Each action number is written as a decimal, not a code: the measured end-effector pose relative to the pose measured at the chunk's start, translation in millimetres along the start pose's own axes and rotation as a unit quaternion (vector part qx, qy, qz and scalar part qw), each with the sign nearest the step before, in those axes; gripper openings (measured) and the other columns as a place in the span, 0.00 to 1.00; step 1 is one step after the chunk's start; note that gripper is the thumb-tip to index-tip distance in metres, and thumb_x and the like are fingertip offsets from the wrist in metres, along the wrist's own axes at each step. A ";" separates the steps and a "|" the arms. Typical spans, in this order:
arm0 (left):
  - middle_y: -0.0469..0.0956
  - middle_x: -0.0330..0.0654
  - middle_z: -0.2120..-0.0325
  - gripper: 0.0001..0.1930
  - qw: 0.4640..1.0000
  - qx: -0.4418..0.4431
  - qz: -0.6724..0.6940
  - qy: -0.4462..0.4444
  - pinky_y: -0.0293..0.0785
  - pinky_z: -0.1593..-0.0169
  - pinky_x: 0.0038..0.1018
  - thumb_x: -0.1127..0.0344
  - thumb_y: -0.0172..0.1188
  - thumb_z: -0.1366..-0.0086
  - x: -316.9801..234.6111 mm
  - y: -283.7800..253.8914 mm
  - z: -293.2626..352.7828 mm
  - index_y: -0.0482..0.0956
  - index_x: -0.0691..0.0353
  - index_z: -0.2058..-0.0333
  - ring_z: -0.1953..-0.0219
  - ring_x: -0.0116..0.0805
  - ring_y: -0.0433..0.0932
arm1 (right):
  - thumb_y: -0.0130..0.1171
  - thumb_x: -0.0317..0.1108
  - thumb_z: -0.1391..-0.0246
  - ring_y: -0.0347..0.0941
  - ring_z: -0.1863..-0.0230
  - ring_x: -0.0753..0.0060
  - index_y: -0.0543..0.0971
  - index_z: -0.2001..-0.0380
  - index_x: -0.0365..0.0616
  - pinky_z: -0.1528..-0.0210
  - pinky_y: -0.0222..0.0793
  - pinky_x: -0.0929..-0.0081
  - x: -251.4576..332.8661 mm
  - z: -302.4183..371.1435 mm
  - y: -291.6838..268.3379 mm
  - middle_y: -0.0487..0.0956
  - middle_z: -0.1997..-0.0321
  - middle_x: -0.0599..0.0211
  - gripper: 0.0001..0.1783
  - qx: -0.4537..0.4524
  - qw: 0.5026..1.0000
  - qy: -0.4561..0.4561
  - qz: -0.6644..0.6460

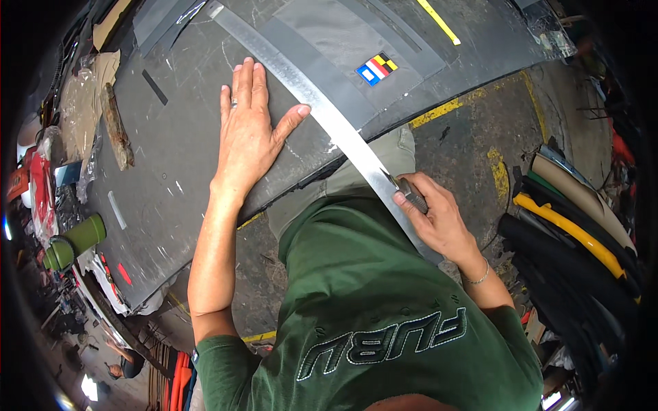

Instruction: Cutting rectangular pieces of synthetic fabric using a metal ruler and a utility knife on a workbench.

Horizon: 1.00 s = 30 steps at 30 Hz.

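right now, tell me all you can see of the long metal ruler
The ruler is a long, flat, silvery strip that looks like metal, mottled toward its far end and shinier nearer the person. It lies slantwise across the dark table, grey fabric along its right side, and juts past the near edge. The left hand has its thumb on it; the right hand, gripping a dark tool, partly covers its near end.

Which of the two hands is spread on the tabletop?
The left hand, palm down beside the metal straightedge; the right hand instead grips a dark tool beyond the edge of the tabletop.
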State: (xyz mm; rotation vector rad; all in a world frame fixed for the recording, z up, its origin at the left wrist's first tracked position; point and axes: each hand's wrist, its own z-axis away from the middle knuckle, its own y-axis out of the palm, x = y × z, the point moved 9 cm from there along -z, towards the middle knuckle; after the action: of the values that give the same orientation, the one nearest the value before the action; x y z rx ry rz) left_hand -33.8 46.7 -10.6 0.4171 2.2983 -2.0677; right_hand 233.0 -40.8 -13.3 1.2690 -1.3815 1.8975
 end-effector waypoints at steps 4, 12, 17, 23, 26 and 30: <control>0.54 0.62 0.26 0.53 1.000 -0.004 0.018 -0.009 0.42 0.22 0.52 0.30 0.57 0.33 0.6 -2.8 0.5 0.56 0.75 0.28 0.22 0.55 0.49 | 0.62 0.36 0.32 0.78 0.61 0.70 0.79 0.53 0.35 0.55 0.72 0.71 -14.3 2.7 2.7 0.82 0.66 0.57 0.14 0.017 0.992 0.105 -0.071; 0.57 0.62 0.27 0.52 0.999 -0.005 0.036 -0.012 0.44 0.22 0.52 0.30 0.60 0.36 -1.1 -15.4 -3.5 0.61 0.72 0.30 0.23 0.55 0.52 | 0.67 0.41 0.35 0.67 0.65 0.83 0.79 0.54 0.37 0.61 0.66 0.79 -27.1 -8.1 0.7 0.75 0.69 0.74 0.18 0.023 0.992 0.096 -0.078; 0.63 0.61 0.31 0.44 0.997 -0.058 0.042 -0.028 0.61 0.27 0.51 0.39 0.68 0.37 -6.6 -39.5 -14.4 0.70 0.70 0.35 0.28 0.57 0.63 | 0.68 0.42 0.37 0.66 0.65 0.83 0.79 0.53 0.38 0.62 0.65 0.79 -28.7 -15.6 -2.6 0.75 0.69 0.75 0.19 0.012 0.982 0.140 -0.123; 0.68 0.57 0.34 0.39 0.989 -0.020 0.138 -0.055 0.72 0.34 0.42 0.44 0.68 0.34 0.7 -24.1 -32.8 0.71 0.68 0.36 0.36 0.56 0.73 | 0.66 0.40 0.34 0.66 0.66 0.86 0.81 0.57 0.38 0.62 0.64 0.81 -33.5 -25.9 5.3 0.74 0.71 0.80 0.14 0.002 0.976 0.160 -0.148; 0.67 0.57 0.34 0.39 0.994 -0.048 0.095 -0.022 0.72 0.34 0.43 0.44 0.68 0.34 2.8 -16.5 -33.9 0.71 0.68 0.36 0.35 0.57 0.72 | 0.65 0.39 0.33 0.66 0.67 0.86 0.81 0.58 0.38 0.63 0.64 0.81 -31.8 -29.8 10.2 0.75 0.71 0.80 0.13 -0.022 0.975 0.148 -0.166; 0.65 0.58 0.33 0.40 0.993 -0.060 0.099 -0.021 0.71 0.33 0.44 0.43 0.66 0.33 0.4 -15.0 -28.9 0.70 0.69 0.35 0.34 0.57 0.70 | 0.64 0.38 0.33 0.66 0.67 0.87 0.81 0.57 0.38 0.63 0.64 0.81 -27.8 -35.1 11.2 0.76 0.70 0.80 0.12 -0.035 0.975 0.135 -0.172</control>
State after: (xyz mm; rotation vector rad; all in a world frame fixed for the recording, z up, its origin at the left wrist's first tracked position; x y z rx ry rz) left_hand -32.8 73.8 7.5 0.5639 2.2416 -1.8191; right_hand 222.9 -9.2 -45.4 1.0860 -1.0061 1.6932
